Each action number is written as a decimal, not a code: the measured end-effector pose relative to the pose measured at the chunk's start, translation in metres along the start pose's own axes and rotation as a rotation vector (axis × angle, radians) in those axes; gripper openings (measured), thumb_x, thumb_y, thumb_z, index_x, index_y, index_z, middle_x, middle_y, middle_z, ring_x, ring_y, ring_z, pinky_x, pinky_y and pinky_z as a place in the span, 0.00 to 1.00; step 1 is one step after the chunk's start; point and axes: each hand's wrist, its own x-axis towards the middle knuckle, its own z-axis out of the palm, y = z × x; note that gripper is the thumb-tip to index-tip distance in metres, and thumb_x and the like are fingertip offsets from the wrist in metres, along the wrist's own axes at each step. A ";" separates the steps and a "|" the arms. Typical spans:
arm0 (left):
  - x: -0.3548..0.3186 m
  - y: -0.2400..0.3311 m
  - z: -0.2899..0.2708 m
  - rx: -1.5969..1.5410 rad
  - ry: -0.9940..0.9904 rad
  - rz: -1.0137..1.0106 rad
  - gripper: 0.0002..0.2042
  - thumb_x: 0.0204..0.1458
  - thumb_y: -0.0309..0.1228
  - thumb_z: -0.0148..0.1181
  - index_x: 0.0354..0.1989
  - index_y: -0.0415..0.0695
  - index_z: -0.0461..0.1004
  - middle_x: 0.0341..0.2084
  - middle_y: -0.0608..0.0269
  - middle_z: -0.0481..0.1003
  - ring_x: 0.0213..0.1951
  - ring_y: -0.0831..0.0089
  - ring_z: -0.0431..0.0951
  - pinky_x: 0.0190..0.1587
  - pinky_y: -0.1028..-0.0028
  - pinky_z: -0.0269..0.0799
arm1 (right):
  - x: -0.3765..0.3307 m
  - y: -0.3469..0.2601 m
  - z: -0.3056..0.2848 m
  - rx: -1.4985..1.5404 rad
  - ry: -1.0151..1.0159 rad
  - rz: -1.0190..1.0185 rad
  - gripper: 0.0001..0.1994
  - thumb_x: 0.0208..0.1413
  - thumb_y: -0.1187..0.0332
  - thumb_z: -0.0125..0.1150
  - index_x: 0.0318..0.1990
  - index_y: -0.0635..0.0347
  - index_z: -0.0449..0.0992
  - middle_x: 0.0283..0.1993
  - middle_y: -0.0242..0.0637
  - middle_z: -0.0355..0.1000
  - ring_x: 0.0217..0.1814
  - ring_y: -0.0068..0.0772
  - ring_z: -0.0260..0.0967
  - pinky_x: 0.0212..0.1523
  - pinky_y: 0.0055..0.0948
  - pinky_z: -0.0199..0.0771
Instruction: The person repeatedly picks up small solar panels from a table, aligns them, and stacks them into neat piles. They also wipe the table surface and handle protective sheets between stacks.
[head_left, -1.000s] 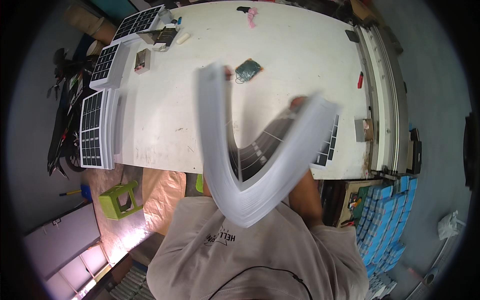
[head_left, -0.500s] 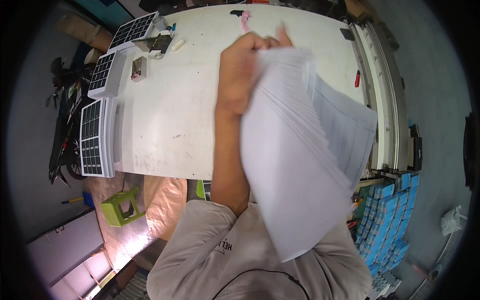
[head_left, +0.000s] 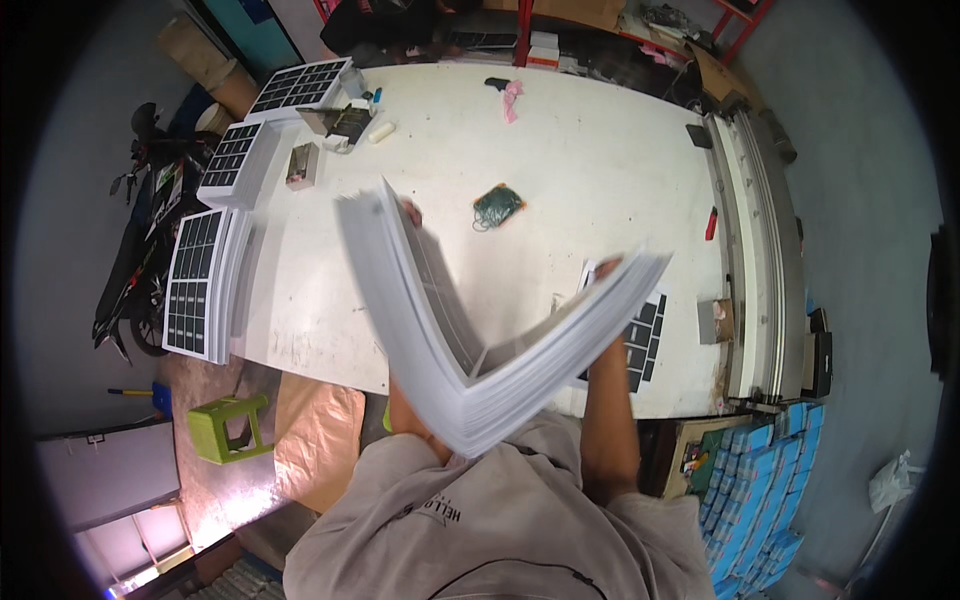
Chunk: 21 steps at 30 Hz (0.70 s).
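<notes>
A thick stack of white paper sheets (head_left: 400, 310) is held above the near table edge, bent into a V. My left hand (head_left: 411, 212) grips its left end, with only some fingers showing past the edge. At the opposite end my right hand (head_left: 606, 268) is closed on the stack, mostly hidden behind the sheets. Below the right end, sheets printed with dark rectangles (head_left: 645, 345) lie on the white table (head_left: 310, 310). Beyond the stack sits a small green packet with orange corners (head_left: 498, 207).
Stacks of printed sheets (head_left: 197, 285) line the left table edge, near a small box (head_left: 302, 166). Along the right runs a long metal rail (head_left: 765, 260), with a red cutter (head_left: 711, 224) beside it. Blue bundles (head_left: 750, 490) and a green stool (head_left: 228, 428) stand below the table.
The fanned, raised sheets have come down and are now bent in a V between both hands. My hands have moved apart, and the green packet and printed sheets have come into sight.
</notes>
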 end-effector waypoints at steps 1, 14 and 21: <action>-0.013 -0.016 -0.005 0.061 0.140 0.022 0.28 0.66 0.59 0.41 0.26 0.46 0.68 0.17 0.70 0.61 0.21 0.78 0.61 0.25 0.76 0.59 | -0.016 0.027 -0.065 0.182 -0.074 0.069 0.17 0.65 0.54 0.56 0.37 0.61 0.76 0.30 0.34 0.69 0.32 0.27 0.67 0.34 0.29 0.70; -0.217 -0.059 -0.151 -0.185 0.664 -0.027 0.31 0.69 0.53 0.36 0.29 0.38 0.75 0.16 0.57 0.74 0.19 0.64 0.72 0.27 0.66 0.74 | -0.097 0.085 -0.184 -0.058 0.047 -0.239 0.30 0.66 0.44 0.49 0.52 0.68 0.68 0.30 0.46 0.75 0.24 0.34 0.73 0.25 0.31 0.72; -0.247 -0.030 -0.161 -0.137 0.541 -0.383 0.33 0.70 0.50 0.34 0.23 0.38 0.77 0.16 0.56 0.73 0.28 0.62 0.74 0.65 0.53 0.62 | -0.104 0.048 -0.205 -0.065 0.018 0.427 0.23 0.67 0.50 0.51 0.48 0.67 0.76 0.37 0.42 0.77 0.36 0.35 0.77 0.44 0.34 0.80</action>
